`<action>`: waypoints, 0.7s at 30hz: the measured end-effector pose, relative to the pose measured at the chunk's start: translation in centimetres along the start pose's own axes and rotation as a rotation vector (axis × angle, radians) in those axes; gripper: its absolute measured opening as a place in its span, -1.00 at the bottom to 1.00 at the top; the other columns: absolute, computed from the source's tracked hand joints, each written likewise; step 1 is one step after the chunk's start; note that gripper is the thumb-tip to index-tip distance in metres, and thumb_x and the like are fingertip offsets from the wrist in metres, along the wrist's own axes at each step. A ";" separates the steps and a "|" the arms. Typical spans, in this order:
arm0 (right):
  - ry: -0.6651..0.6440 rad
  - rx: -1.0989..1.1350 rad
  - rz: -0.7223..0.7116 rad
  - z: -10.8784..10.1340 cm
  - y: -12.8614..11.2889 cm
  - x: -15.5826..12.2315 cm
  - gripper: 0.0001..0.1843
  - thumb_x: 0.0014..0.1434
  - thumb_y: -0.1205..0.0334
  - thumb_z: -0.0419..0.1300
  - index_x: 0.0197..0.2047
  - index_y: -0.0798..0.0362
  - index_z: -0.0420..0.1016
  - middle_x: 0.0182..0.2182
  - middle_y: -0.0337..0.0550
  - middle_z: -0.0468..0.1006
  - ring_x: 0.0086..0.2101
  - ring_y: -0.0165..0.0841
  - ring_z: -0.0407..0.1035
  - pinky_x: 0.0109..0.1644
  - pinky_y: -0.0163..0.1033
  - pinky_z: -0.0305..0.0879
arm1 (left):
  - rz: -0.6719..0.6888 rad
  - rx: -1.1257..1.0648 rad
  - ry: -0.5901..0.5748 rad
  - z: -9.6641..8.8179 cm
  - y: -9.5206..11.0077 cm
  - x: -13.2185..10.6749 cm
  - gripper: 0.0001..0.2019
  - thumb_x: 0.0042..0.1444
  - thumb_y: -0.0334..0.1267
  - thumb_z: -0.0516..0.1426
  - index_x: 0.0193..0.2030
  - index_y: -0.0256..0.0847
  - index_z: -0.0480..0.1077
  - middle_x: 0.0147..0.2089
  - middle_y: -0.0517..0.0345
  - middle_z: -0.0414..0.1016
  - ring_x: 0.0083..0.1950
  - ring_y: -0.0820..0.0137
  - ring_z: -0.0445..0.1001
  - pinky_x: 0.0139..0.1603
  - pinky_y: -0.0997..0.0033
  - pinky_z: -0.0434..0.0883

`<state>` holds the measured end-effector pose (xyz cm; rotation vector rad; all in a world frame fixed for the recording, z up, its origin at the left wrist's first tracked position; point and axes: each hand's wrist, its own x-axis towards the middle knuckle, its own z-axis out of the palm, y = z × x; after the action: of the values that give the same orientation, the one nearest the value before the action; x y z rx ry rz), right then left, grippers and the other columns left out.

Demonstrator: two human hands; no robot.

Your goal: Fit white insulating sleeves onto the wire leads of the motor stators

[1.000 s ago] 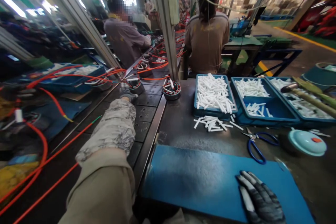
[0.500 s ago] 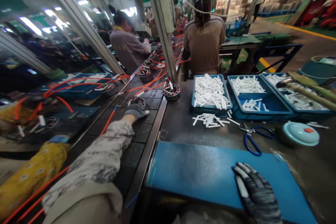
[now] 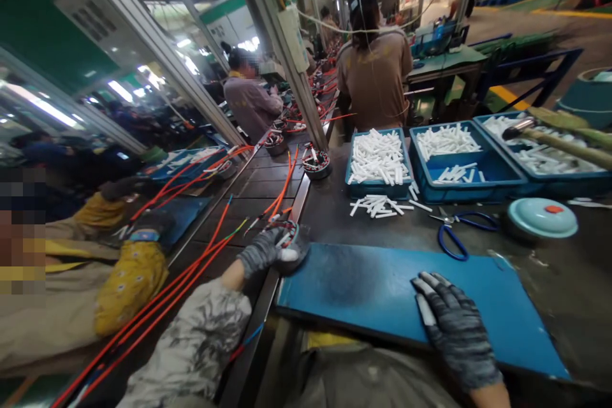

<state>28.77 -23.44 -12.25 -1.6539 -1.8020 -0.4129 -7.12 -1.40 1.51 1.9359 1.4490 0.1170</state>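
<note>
My left hand (image 3: 262, 254), in a grey glove, is closed around a motor stator (image 3: 292, 248), a round dark part with red wires and white tubes in its top. It is over the metal edge between the conveyor and the bench, beside the blue mat (image 3: 363, 274). Orange leads (image 3: 283, 194) trail from the stator over the conveyor. My right hand (image 3: 452, 319), gloved in grey with white fingertips, lies flat on the mat's right part and holds nothing. Blue-handled scissors (image 3: 452, 233) lie open just beyond the mat.
Blue trays (image 3: 377, 162) of white tubes stand at the back, with loose tubes (image 3: 377, 206) in front. A lidded light-blue bowl (image 3: 542, 218) is at right. Another stator (image 3: 316, 164) sits by the metal post (image 3: 282, 51). A co-worker's yellow sleeve (image 3: 129, 287) is at left.
My left hand has drawn the stator back from the conveyor, toward me and right, to the mat's corner. Its orange leads came along. My right hand stays on the mat.
</note>
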 end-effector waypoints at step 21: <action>-0.149 0.647 -0.020 -0.4 -5.8 10.6 -0.53 0.38 0.18 0.14 0.33 -0.09 0.37 0.16 -0.02 0.57 0.14 -0.16 0.47 0.25 0.10 0.42 | 0.384 0.468 -0.124 -2.6 0.8 7.7 -0.54 -0.18 -0.42 0.28 -0.05 -0.11 0.63 0.15 0.03 0.62 0.32 0.05 0.45 0.40 0.09 0.34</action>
<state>23.32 -16.46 -4.00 -1.2279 -1.8000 0.2768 -4.84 6.41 1.37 2.5383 1.0713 -0.1822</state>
